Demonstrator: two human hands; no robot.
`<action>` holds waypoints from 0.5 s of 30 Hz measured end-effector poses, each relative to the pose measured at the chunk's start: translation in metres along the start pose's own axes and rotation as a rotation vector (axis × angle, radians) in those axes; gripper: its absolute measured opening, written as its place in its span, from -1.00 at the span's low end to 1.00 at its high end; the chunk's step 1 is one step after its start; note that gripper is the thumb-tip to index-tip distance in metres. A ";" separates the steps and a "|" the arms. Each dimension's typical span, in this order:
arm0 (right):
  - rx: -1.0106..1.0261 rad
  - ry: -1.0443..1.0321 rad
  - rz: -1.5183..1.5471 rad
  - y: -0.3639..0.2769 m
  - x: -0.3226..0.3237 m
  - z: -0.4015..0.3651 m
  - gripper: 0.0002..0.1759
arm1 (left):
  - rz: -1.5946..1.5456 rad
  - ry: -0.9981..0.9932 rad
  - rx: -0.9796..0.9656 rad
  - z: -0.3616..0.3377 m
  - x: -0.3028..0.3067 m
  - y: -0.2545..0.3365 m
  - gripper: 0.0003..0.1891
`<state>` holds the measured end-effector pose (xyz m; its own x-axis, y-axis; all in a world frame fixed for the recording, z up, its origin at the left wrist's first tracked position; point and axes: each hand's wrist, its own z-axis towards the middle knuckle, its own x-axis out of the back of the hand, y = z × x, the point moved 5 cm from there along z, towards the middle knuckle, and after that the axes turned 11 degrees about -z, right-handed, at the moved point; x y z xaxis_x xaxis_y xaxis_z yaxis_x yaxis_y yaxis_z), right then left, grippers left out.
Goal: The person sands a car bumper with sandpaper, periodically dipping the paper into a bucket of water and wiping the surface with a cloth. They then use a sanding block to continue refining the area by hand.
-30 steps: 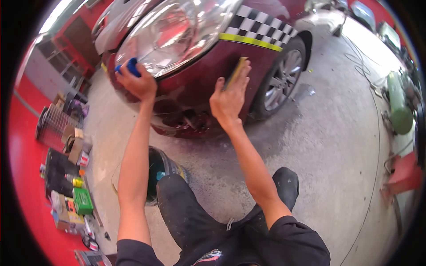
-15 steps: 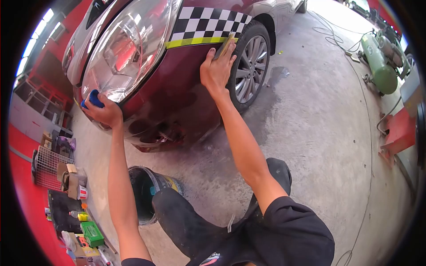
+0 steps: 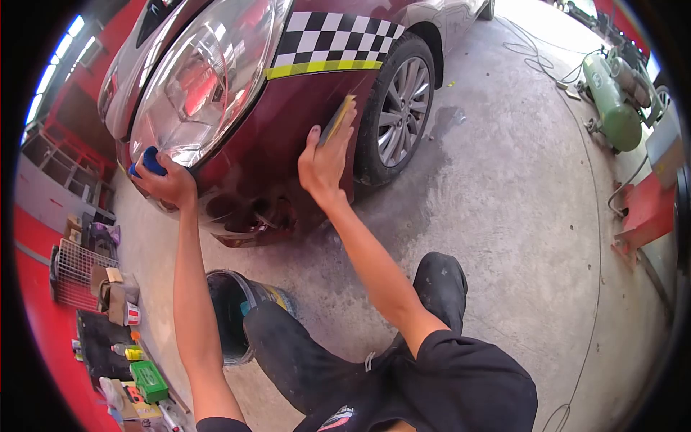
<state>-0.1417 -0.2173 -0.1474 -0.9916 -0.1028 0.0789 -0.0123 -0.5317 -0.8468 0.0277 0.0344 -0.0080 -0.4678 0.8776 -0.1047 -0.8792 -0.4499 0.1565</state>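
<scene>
My left hand point(image 3: 167, 183) is at the bumper's left corner below the headlight point(image 3: 198, 93), its fingers closed around a blue object point(image 3: 150, 160), perhaps a sponge or cloth. On the dark red bumper point(image 3: 288, 115), my right hand point(image 3: 327, 158) holds a thin grey pad with a yellow edge point(image 3: 338, 119) under its fingers, close to the painted surface. Above that hand runs a black-and-white checkered strip point(image 3: 338, 39) with a yellow-green band along its lower edge. The front wheel point(image 3: 403, 108) stands just right of the right hand.
A dark bucket point(image 3: 234, 309) with liquid stands on the concrete floor beside my knee. Boxes, bottles and a green case point(image 3: 149, 381) line the left wall. To the right are a green air compressor point(image 3: 612, 108), a red stand point(image 3: 643, 216) and hoses.
My right hand, with the pad, has moved down and left from the yellow-green band to the bare bumper paint. My left hand stays at the corner with the blue object.
</scene>
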 end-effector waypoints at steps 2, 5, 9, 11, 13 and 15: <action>0.011 0.007 0.000 0.006 0.005 0.013 -0.11 | -0.005 0.000 0.002 0.000 -0.001 0.001 -0.71; -0.007 0.100 -0.057 0.018 -0.003 0.095 -0.12 | -0.027 -0.012 0.012 0.001 -0.003 0.002 -0.71; 0.035 0.075 0.014 0.016 0.003 0.041 -0.11 | 0.004 -0.012 0.043 0.000 -0.001 0.000 -0.72; 0.013 -0.013 0.050 0.024 0.003 -0.038 -0.06 | 0.023 0.002 0.023 0.000 -0.001 0.004 -0.73; -0.023 -0.033 0.106 0.033 -0.004 -0.069 -0.05 | 0.013 0.011 -0.002 0.002 -0.002 0.003 -0.73; 0.002 0.008 0.119 0.023 -0.002 -0.036 -0.06 | 0.064 0.005 -0.010 -0.002 -0.003 -0.010 -0.72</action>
<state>-0.1445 -0.1994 -0.1857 -0.9870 -0.1585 -0.0259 0.1054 -0.5175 -0.8492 0.0372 0.0362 -0.0109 -0.5238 0.8460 -0.0998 -0.8482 -0.5072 0.1529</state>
